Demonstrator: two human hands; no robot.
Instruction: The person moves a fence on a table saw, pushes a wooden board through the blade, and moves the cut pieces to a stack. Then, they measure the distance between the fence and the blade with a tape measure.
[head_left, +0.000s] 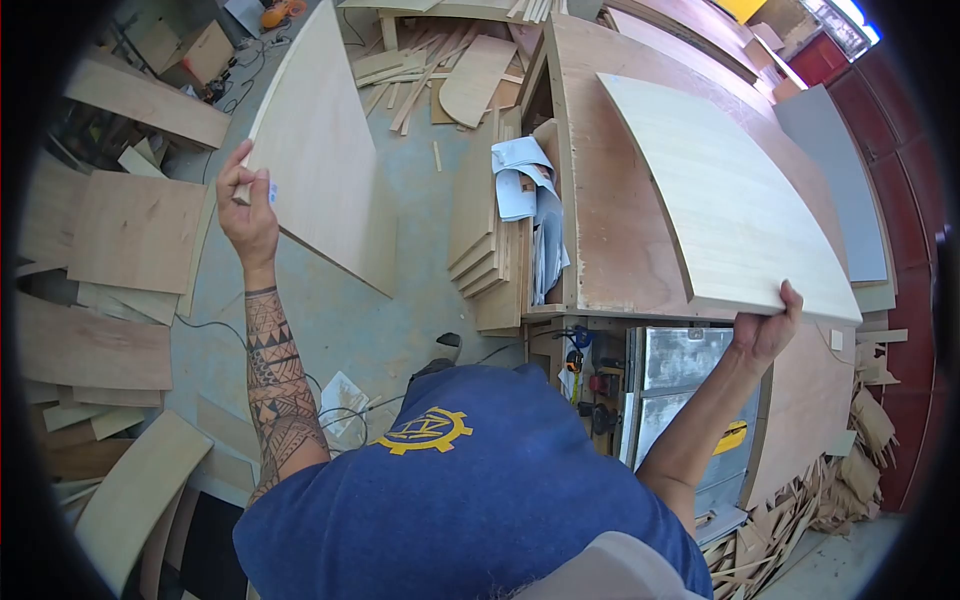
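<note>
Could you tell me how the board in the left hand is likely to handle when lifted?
Probably light: the left hand alone holds the board up by one edge. It looks stiff, showing no sag. Being wide and thin, it may twist or swing in that grip.

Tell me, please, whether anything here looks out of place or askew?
Crumpled papers hang wedged between the workbench and a stack of boards, which looks odd among the timber. The pale panel, gripped at its corner by the right hand, lies skewed across the bench.
</note>
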